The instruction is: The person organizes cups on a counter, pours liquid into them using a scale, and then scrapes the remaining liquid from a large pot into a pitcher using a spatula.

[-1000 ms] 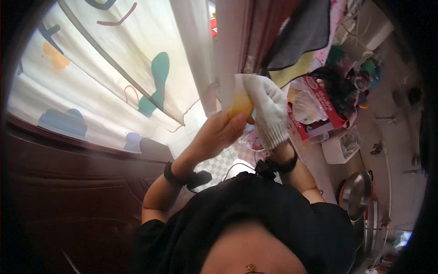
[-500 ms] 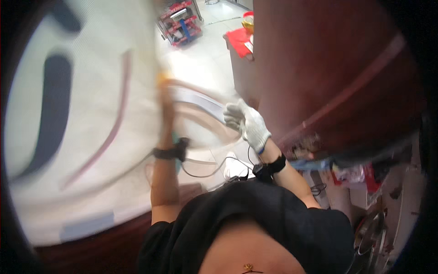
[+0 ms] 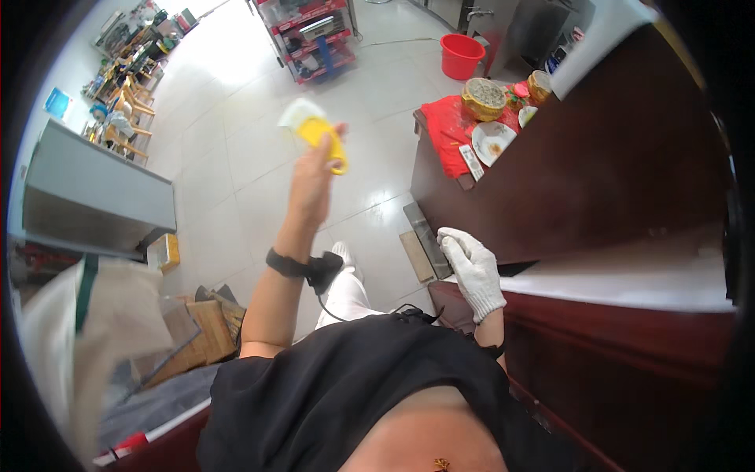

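Left hand point(image 3: 314, 177) now raised over the tiled floor point(image 3: 228, 149), fingers clamped on a yellow scraper point(image 3: 324, 138) with white cloth; previously at the curtain. Gloved right hand point(image 3: 472, 267), fingers loosely apart, rests against the dark wooden cabinet point(image 3: 598, 181).

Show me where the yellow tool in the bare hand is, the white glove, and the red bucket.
yellow tool point(image 3: 324, 135): head view, on its yellow body above the left hand's fingers.
white glove point(image 3: 473, 267): head view, back of the gloved right hand.
red bucket point(image 3: 462, 56): head view, on its side wall.
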Demonstrator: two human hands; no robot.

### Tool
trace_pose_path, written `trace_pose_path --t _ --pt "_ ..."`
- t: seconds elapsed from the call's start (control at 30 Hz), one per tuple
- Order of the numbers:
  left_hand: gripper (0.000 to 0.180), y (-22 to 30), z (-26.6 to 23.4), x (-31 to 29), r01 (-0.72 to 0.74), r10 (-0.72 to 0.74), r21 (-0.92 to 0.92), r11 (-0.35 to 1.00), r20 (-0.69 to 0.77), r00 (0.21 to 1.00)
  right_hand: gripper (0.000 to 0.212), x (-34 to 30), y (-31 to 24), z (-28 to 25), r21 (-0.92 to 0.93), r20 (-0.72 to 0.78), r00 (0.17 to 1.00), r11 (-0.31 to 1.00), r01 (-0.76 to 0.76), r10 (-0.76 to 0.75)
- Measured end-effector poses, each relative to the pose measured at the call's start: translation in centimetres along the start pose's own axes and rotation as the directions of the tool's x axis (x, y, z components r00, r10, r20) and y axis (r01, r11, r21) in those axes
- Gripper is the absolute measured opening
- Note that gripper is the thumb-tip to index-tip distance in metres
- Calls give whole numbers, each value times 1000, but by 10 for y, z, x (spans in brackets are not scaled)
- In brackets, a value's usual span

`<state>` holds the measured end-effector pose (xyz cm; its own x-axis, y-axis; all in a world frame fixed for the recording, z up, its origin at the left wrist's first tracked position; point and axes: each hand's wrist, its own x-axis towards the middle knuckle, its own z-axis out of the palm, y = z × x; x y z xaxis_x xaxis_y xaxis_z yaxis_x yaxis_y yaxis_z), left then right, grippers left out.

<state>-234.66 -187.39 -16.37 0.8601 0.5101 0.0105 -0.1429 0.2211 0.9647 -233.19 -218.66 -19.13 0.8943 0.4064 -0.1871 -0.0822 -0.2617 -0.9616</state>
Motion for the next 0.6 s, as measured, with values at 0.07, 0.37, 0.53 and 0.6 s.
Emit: trace_pose_path --t 0.07,0.37,0.53,0.6 --pt "52 6 30 38 73 -63 -34 997 231 971 34 49 -22 14 123 34 999 992 -26 22" --pt "54 28 45 289 350 -242 17 936 754 611 28 327 -167 91 230 56 987 964 135 -152" --pt "50 37 48 442 193 -131 -5 981 717 685 26 448 -204 110 364 -112 994 931 34 8" --pt "33 22 49 503 165 -139 14 986 612 778 28 497 -206 113 309 -151 988 951 31 17"
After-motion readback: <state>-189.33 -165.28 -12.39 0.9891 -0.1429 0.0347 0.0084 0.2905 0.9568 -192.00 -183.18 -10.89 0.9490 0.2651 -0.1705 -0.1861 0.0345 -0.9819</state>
